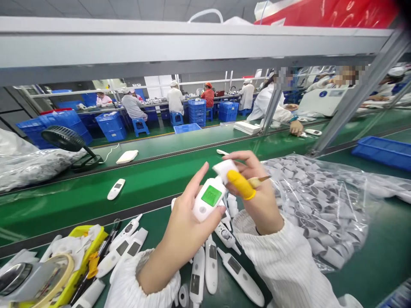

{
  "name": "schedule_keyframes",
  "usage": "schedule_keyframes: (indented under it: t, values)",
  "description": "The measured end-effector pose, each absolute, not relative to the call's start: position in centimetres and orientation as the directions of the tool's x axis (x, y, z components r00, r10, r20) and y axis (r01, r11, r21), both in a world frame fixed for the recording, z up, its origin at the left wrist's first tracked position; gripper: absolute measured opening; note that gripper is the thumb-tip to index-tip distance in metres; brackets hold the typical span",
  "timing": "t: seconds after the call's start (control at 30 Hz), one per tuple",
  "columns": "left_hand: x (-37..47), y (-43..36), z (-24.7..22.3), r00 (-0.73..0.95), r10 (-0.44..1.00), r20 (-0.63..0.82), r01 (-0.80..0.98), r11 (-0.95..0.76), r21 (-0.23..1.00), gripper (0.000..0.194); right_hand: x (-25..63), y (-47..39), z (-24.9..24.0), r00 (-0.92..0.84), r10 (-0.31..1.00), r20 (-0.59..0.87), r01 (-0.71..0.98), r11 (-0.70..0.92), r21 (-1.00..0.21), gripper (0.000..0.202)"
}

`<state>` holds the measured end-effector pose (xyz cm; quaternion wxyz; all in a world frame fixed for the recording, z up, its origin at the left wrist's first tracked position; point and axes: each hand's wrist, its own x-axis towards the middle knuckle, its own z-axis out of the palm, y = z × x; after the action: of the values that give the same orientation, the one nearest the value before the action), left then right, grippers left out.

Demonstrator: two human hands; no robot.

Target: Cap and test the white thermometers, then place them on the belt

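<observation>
My left hand (pixel 186 214) grips a white thermometer (pixel 203 209) with its screen lit green, in the middle of the view. Close to its tip, my right hand (pixel 257 192) holds a small white cap (pixel 224 170) between fingers and thumb. A yellow cover sits on one digit of that hand, and a thin pointed brownish thing sticks out beside it. Below my hands, several white thermometers (pixel 211 265) with dark screens lie on the green table. To the right, a clear plastic bag (pixel 321 205) holds many loose white caps.
A yellow basket (pixel 102 235) with tape and scraps stands at lower left, thermometers beside it. One thermometer (pixel 116 189) lies on the green belt (pixel 77 192). A black fan (pixel 66 139) stands behind. At right are a blue tray (pixel 385 152) and a person's hand (pixel 296 127). People sit at far benches.
</observation>
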<state>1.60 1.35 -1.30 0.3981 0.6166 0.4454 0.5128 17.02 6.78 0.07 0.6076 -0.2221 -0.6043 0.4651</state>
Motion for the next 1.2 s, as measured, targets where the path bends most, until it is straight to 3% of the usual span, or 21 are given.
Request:
schedule_keyframes:
  t: [0.1, 0.33, 0.43, 0.67, 0.73, 0.83, 1.0, 1.2]
  values:
    - [1.61, 1.48, -1.55, 0.051, 0.956, 0.287, 0.188, -0.292, 0.938, 0.074, 16.88, 6.60, 0.14, -0.259, 0.800, 0.541, -0.213, 0.499, -0.840, 0.030]
    - [1.51, 1.44, -1.54, 0.036, 0.950, 0.310, 0.210, -0.311, 0.927, 0.074, 16.44, 6.69, -0.24, -0.218, 0.825, 0.522, -0.236, 0.475, -0.848, 0.034]
    - [1.48, 1.42, -1.46, 0.034, 0.951, 0.308, 0.206, -0.308, 0.929, 0.071, 16.30, 6.63, -0.48, -0.153, 0.799, 0.581, -0.215, 0.547, -0.809, 0.029]
    - [1.26, 1.94, -1.04, 0.038, 0.957, 0.288, 0.245, -0.288, 0.926, 0.067, 16.35, 6.52, -0.65, -0.199, 0.771, 0.605, -0.126, 0.592, -0.796, 0.024]
    - [1.41, 2.03, -0.94, 0.031, 0.953, 0.301, 0.308, -0.296, 0.904, 0.055, 16.38, 6.57, -0.67, -0.184, 0.763, 0.620, -0.113, 0.610, -0.784, 0.024]
    - [1.80, 2.03, -0.92, -0.009, 0.935, 0.355, 0.479, -0.308, 0.822, 0.019, 16.32, 6.69, -0.76, -0.152, 0.757, 0.635, -0.101, 0.628, -0.772, 0.027]
    - [2.01, 1.85, -1.07, -0.025, 0.902, 0.432, 0.656, -0.311, 0.688, 0.031, 16.24, 6.77, -0.83, -0.161, 0.770, 0.617, -0.104, 0.608, -0.787, 0.026]
    - [2.03, 1.86, -1.26, -0.008, 0.894, 0.448, 0.652, -0.335, 0.680, 0.027, 16.07, 6.67, -0.79, -0.158, 0.773, 0.614, -0.097, 0.607, -0.789, 0.026]
